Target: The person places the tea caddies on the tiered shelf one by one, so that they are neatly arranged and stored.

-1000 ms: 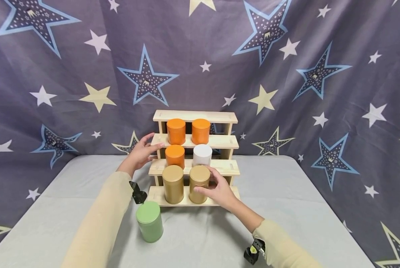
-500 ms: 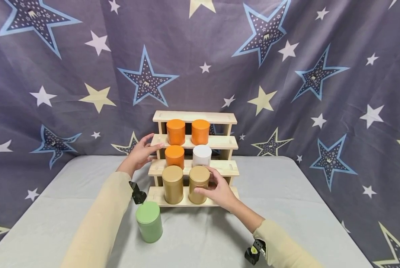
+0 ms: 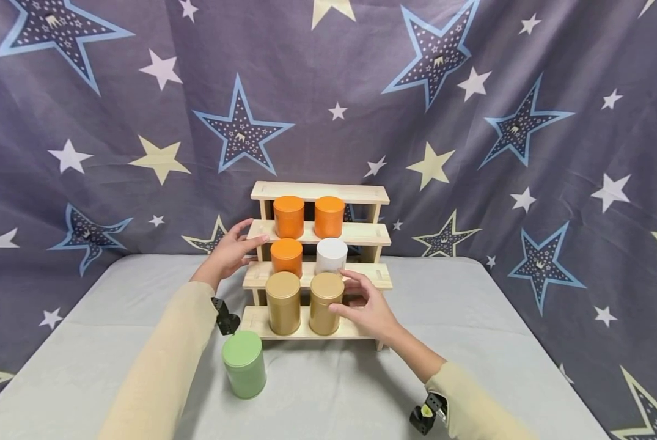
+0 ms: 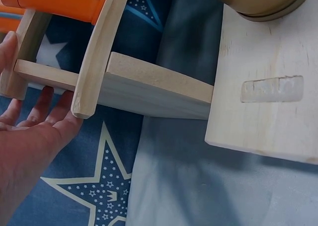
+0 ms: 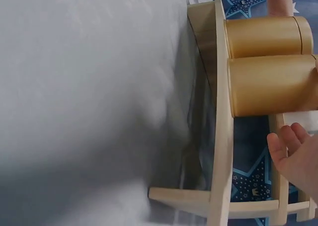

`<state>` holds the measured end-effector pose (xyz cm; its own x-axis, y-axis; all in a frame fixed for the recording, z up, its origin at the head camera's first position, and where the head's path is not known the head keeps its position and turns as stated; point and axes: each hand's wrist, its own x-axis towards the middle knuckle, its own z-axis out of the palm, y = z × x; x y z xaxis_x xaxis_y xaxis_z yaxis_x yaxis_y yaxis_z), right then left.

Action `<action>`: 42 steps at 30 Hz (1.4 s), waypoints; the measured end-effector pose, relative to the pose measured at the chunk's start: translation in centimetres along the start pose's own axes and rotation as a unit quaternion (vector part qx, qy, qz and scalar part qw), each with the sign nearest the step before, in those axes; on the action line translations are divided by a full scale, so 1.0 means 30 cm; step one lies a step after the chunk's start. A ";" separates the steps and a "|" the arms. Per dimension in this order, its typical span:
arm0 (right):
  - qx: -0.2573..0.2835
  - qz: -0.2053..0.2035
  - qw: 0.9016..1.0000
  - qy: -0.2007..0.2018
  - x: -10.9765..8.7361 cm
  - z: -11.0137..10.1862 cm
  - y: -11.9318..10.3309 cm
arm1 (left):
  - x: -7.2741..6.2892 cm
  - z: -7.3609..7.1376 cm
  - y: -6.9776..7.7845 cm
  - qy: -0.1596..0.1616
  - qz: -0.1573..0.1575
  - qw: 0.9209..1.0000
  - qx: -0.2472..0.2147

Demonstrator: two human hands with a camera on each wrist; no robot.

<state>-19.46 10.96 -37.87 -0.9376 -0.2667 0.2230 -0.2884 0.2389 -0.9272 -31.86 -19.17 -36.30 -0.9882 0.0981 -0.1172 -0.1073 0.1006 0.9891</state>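
A stepped wooden display rack stands on the cloth-covered table. My left hand holds its left side, thumb on a shelf end and fingers around the edge. On the lowest step stand two tall gold canisters, the left one and the right one. My right hand is at the right gold canister, its thumb close against the front. In the right wrist view the fingers are apart from that canister. An orange canister and a white canister stand one step higher.
Two more orange canisters, left and right, share the step above. The top shelf carries nothing. A green canister stands on the table, front left of the rack. A star-patterned curtain hangs close behind.
My right hand has loosened from the right gold canister and drawn slightly to the right. That canister stays on the lowest step. The left hand keeps its place on the rack.
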 end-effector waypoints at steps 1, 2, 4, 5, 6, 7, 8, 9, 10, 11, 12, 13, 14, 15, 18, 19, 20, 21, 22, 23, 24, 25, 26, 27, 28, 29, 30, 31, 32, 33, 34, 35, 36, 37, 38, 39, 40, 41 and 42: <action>-0.007 -0.002 1.000 0.000 -0.005 -0.007 -0.015 | 0.000 0.000 0.001 0.000 0.000 1.000 0.001; -0.015 -0.004 1.000 0.002 -0.011 -0.014 -0.030 | 0.000 0.000 0.002 0.000 0.000 1.000 0.002; -0.021 -0.006 1.000 0.008 -0.015 -0.030 -0.042 | -0.001 0.001 0.004 0.001 0.000 1.000 0.005; -0.023 -0.009 1.000 0.013 -0.017 -0.038 -0.045 | -0.002 0.001 0.005 0.001 0.001 1.000 0.006; -0.028 -0.012 0.999 0.017 -0.019 -0.047 -0.046 | -0.002 0.001 0.006 0.001 0.001 1.000 0.007; -0.032 -0.016 0.999 0.023 -0.018 -0.057 -0.043 | -0.003 0.001 0.007 0.001 0.001 1.000 0.009; -0.036 -0.018 0.999 0.029 -0.015 -0.067 -0.033 | -0.003 0.001 0.008 0.001 0.002 1.000 0.011; -0.039 -0.021 0.998 0.035 -0.012 -0.078 -0.021 | -0.003 0.001 0.008 0.001 0.002 1.000 0.012; -0.042 -0.024 0.998 0.041 -0.007 -0.089 -0.008 | -0.003 0.000 0.008 0.001 0.002 1.000 0.013; -0.045 -0.029 0.997 0.048 -0.002 -0.099 0.005 | -0.002 0.000 0.008 0.001 0.002 1.000 0.012; -0.050 -0.034 0.997 0.055 0.003 -0.108 0.015 | -0.002 0.000 0.008 0.001 0.002 1.000 0.012; -0.051 -0.039 0.996 0.062 0.010 -0.118 0.026 | -0.002 -0.001 0.008 0.001 0.002 1.000 0.011; -0.054 -0.044 0.995 0.068 0.017 -0.127 0.034 | -0.003 -0.001 0.008 0.003 0.001 1.000 0.010; -0.056 -0.051 0.994 0.074 0.025 -0.134 0.038 | -0.004 -0.002 0.008 0.004 0.001 1.000 0.008; -0.067 -0.062 0.991 0.094 0.052 -0.155 0.040 | -0.008 -0.001 0.008 0.005 0.003 1.000 0.002; -0.072 -0.065 0.990 0.101 0.063 -0.163 0.041 | -0.009 -0.001 0.008 0.006 0.003 1.000 0.002; -0.080 -0.067 0.989 0.109 0.074 -0.170 0.042 | -0.010 0.000 0.008 0.005 0.004 1.000 0.002; -0.088 -0.069 0.987 0.117 0.084 -0.177 0.043 | -0.010 0.001 0.006 0.004 0.005 1.000 0.002; -0.097 -0.070 0.985 0.125 0.094 -0.184 0.044 | -0.010 0.002 0.005 0.004 0.005 1.000 0.002; -0.106 -0.072 0.983 0.132 0.104 -0.191 0.045 | -0.010 0.002 0.004 0.005 0.005 1.000 0.003; -0.115 -0.074 0.981 0.139 0.114 -0.198 0.047 | -0.009 0.002 0.002 0.005 0.005 1.000 0.005; -0.125 -0.076 0.978 0.146 0.125 -0.205 0.049 | -0.008 0.001 0.001 0.006 0.003 1.000 0.006; -0.134 -0.077 0.976 0.152 0.135 -0.211 0.051 | -0.007 0.001 -0.001 0.006 0.003 1.000 0.006; -0.146 -0.078 0.973 0.159 0.146 -0.217 0.054 | -0.005 0.000 -0.002 0.007 0.002 1.000 0.005; -0.154 -0.078 0.971 0.164 0.155 -0.222 0.055 | -0.004 0.000 -0.003 0.008 0.001 1.000 0.005; -0.160 -0.077 0.969 0.169 0.164 -0.227 0.056 | -0.003 0.000 -0.004 0.009 0.001 1.000 0.005; -0.167 -0.076 0.968 0.173 0.172 -0.230 0.056 | -0.002 0.000 -0.004 0.010 0.002 1.000 0.004; -0.172 -0.075 0.966 0.176 0.179 -0.233 0.056 | -0.001 0.001 -0.003 0.011 0.004 1.000 0.006; -0.176 -0.074 0.965 0.179 0.186 -0.235 0.055 | -0.001 0.001 -0.003 0.013 0.006 1.000 0.007; -0.179 -0.073 0.964 0.182 0.191 -0.236 0.054 | -0.002 0.002 -0.001 0.015 0.007 1.000 0.009; -0.179 -0.071 0.964 0.184 0.194 -0.237 0.052 | -0.004 0.002 0.000 0.018 0.009 1.000 0.010; -0.182 -0.069 0.963 0.185 0.197 -0.238 0.051 | -0.005 0.003 0.001 0.020 0.010 1.000 0.012; -0.186 -0.067 0.962 0.187 0.200 -0.238 0.051 | -0.008 0.004 0.003 0.022 0.012 1.000 0.014; -0.191 -0.066 0.961 0.189 0.202 -0.239 0.051 | -0.010 0.004 0.004 0.025 0.013 0.999 0.016; -0.196 -0.064 0.960 0.190 0.204 -0.240 0.053 | -0.011 0.005 0.005 0.026 0.013 0.999 0.016; -0.201 -0.063 0.959 0.192 0.205 -0.242 0.055 | -0.013 0.005 0.006 0.027 0.013 0.999 0.017; -0.207 -0.061 0.957 0.193 0.207 -0.244 0.059 | -0.013 0.005 0.006 0.029 0.014 0.999 0.018; -0.211 -0.061 0.956 0.193 0.210 -0.246 0.063 | -0.013 0.006 0.005 0.029 0.014 0.999 0.020; -0.214 -0.060 0.956 0.193 0.212 -0.249 0.066 | -0.012 0.005 0.005 0.031 0.014 0.999 0.021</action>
<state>-27.44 16.71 -36.03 -0.8708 0.0285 0.4908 -0.3740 0.6095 -0.6990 -31.50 -19.03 -36.13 -0.9958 0.0407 -0.0819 -0.0754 0.1398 0.9873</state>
